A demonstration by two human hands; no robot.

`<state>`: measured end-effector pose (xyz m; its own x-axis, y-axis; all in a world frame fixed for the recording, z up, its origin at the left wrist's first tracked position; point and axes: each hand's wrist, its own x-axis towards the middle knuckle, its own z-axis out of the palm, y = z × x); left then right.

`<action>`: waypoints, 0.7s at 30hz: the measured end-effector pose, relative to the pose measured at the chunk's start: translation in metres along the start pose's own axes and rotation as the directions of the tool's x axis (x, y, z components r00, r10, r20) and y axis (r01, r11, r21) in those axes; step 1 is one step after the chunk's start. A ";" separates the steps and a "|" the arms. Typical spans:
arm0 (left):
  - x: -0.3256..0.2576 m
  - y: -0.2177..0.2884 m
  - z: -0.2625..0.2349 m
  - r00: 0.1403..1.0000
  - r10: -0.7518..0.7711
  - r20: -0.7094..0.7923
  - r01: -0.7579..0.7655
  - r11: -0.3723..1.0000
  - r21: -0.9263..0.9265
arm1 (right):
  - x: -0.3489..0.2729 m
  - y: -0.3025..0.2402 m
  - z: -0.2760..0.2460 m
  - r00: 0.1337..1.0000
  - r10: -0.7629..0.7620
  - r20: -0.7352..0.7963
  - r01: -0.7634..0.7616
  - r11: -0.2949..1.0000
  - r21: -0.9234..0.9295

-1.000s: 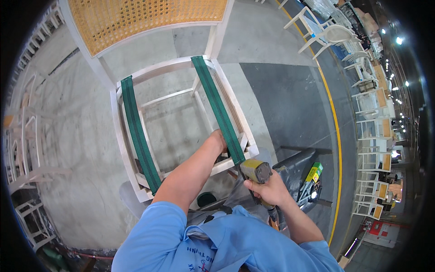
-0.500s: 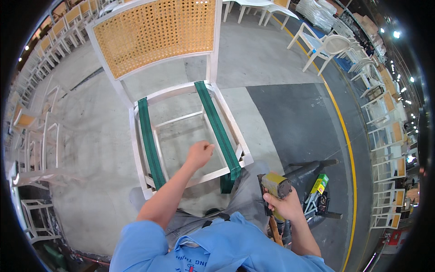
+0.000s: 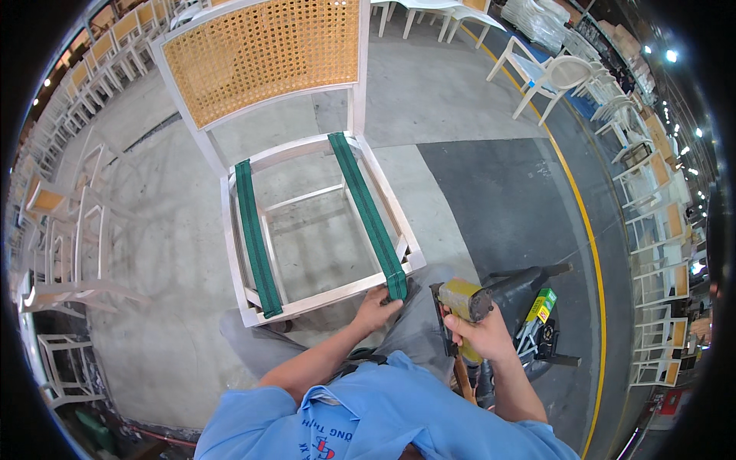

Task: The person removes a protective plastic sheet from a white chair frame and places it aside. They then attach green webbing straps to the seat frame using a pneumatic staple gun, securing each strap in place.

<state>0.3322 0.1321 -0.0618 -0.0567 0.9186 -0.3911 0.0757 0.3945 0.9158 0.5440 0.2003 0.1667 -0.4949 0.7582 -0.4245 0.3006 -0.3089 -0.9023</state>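
Note:
A white wooden chair frame (image 3: 337,292) with a woven cane back (image 3: 268,61) stands before me, its seat open. Two green webbing straps run from its back rail to the front rail, a left strap (image 3: 258,245) and a right strap (image 3: 363,203). At the front rail, my left hand (image 3: 376,310) is closed on the end of the right strap, its fingertips partly hidden behind the rail and webbing. My right hand (image 3: 481,334) grips a yellow and black staple gun (image 3: 462,297), held just right of the chair's front corner.
On a dark support at my right lie a green and yellow box (image 3: 541,305) and some metal strips (image 3: 527,337). A white armchair (image 3: 548,83) stands at the far right beyond a yellow floor line (image 3: 586,218). Rows of chairs line both sides.
My left hand has come down toward me from above the seat opening to the front rail, onto the strap's hanging end. The staple gun has shifted slightly.

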 end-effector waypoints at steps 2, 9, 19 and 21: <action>-0.015 0.002 0.008 0.965 0.262 -0.014 -0.261 0.962 0.080 | 0.001 0.001 -0.002 1.000 0.007 -0.017 -0.007 1.000 0.009; -0.036 0.101 -0.044 0.978 -0.011 0.210 0.153 0.723 -0.674 | 0.030 0.003 0.010 0.998 0.069 0.003 -0.069 0.997 -0.040; 0.038 0.115 -0.087 0.970 -0.190 0.153 0.238 0.608 -0.757 | 0.078 0.005 0.031 0.989 0.141 0.048 -0.132 0.977 -0.170; 0.039 0.110 -0.089 0.970 -0.184 0.159 0.238 0.588 -0.773 | 0.081 0.004 0.034 0.985 0.168 0.042 -0.157 0.969 -0.193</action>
<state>0.2501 0.2096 0.0317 0.0893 0.8219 -0.5626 -0.7386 0.4336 0.5162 0.4773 0.2408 0.1260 -0.4709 0.6711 -0.5726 0.5259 -0.3075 -0.7930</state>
